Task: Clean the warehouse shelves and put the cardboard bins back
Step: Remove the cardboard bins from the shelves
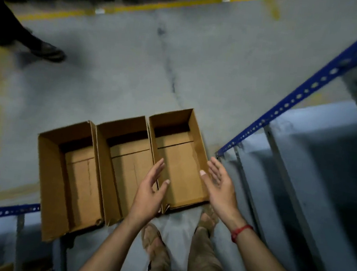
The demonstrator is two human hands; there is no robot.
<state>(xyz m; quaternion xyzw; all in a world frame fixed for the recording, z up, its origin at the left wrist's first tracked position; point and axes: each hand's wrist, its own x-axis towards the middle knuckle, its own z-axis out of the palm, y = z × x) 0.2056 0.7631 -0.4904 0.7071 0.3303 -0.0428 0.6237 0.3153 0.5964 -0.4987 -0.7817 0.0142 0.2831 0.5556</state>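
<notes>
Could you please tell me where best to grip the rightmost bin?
The rightmost bin is open-topped, so probably take its long walls from above, left hand and right hand on one each. Its left wall abuts the middle bin, so hook fingers inside there.

The cardboard bins (124,151) we saw were brown, the floor (204,59) grey with a yellow line (166,4), the shelf post (314,84) blue and dotted with pale holes, our thread band (241,232) red.
</notes>
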